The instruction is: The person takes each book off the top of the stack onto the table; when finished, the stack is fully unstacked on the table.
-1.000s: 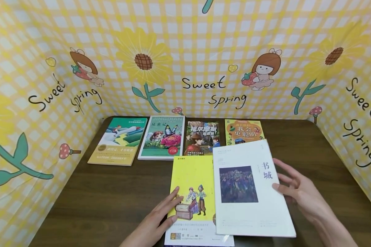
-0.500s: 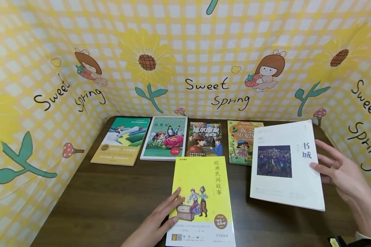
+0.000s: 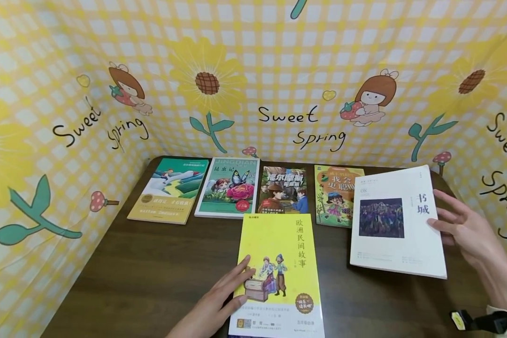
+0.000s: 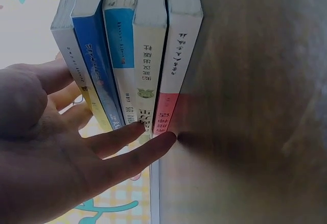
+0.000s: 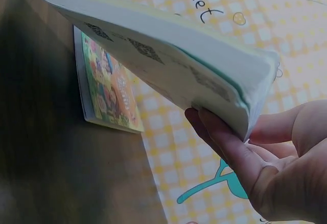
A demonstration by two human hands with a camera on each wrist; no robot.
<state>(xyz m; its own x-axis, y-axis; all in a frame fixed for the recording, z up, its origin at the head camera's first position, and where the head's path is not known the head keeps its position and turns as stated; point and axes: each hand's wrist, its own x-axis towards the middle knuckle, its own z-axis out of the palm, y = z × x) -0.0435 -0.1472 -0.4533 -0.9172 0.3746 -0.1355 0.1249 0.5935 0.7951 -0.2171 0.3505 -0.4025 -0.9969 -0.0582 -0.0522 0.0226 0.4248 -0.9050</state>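
Observation:
A white paperback with a dark picture on its cover is gripped at its right edge by my right hand. In the right wrist view, fingertips lie under the tilted paperback, which is raised over the table. My left hand rests against the left side of a book stack, topped by a yellow book with two cartoon figures. Seen from the left wrist, several spines are piled evenly, and extended fingers touch them down to the lowest book.
Along the back of the dark wooden table lies a row: a green-and-yellow book, a butterfly book, a detective book and an orange book, partly covered by the paperback. Yellow checked cloth walls the sides and back.
The white paperback has been carried off the yellow book, to the right and away, in my right hand. During the last half second it shifted little. My left hand stayed on the stack.

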